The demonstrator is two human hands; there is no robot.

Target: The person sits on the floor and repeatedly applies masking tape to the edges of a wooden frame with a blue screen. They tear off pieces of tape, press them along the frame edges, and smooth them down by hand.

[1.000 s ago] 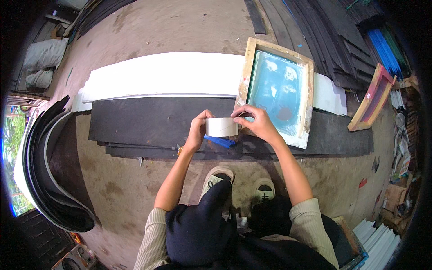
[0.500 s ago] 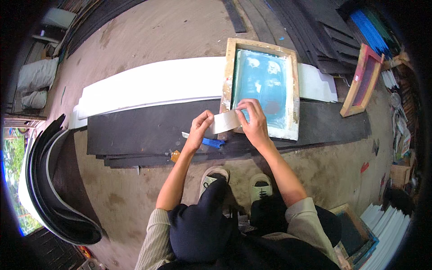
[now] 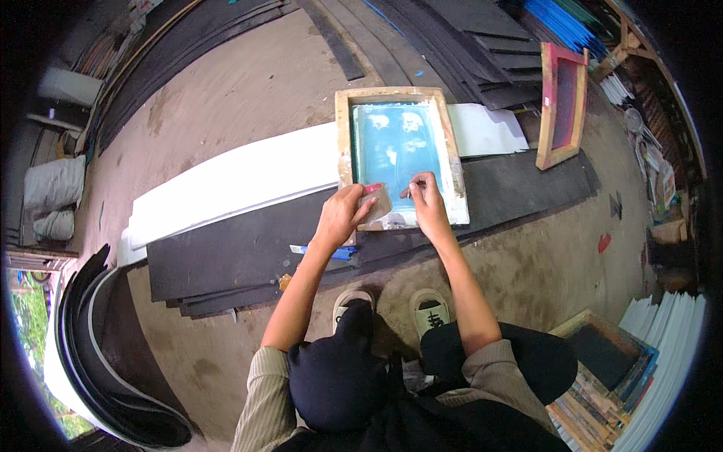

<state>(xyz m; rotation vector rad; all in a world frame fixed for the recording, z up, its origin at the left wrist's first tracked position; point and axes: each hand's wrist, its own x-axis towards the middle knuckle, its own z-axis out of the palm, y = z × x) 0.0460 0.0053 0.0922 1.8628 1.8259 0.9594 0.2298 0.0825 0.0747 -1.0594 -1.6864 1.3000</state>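
In my left hand [image 3: 337, 216] is a tan tape roll [image 3: 379, 205] with a red patch showing at its top, gripped between thumb and fingers. Across from it, my right hand [image 3: 429, 207] has its fingertips drawn together; whatever they pinch is too small to make out. Both hands hover over the near end of a wooden screen-printing frame [image 3: 344, 124], whose blue-green mesh [image 3: 399, 147] has pale patches. The frame lies on white sheets [image 3: 248, 169] and black sheets [image 3: 218, 260]. A blue and white tool [image 3: 340, 252] rests on the black sheets beside my left wrist.
A red-edged wooden frame [image 3: 548, 105] stands at the right. Curled black sheets [image 3: 79, 331] are on the left. Stacked black sheets [image 3: 474, 45] lie at the back. More frames [image 3: 610, 361] and white sheets [image 3: 670, 331] sit at lower right. An orange-brown scrap [image 3: 285, 282] lies near my left forearm.
Both hands held the pale tape between them before; now they are apart, with the roll in my left hand. The view has shifted, so the frame appears further left.
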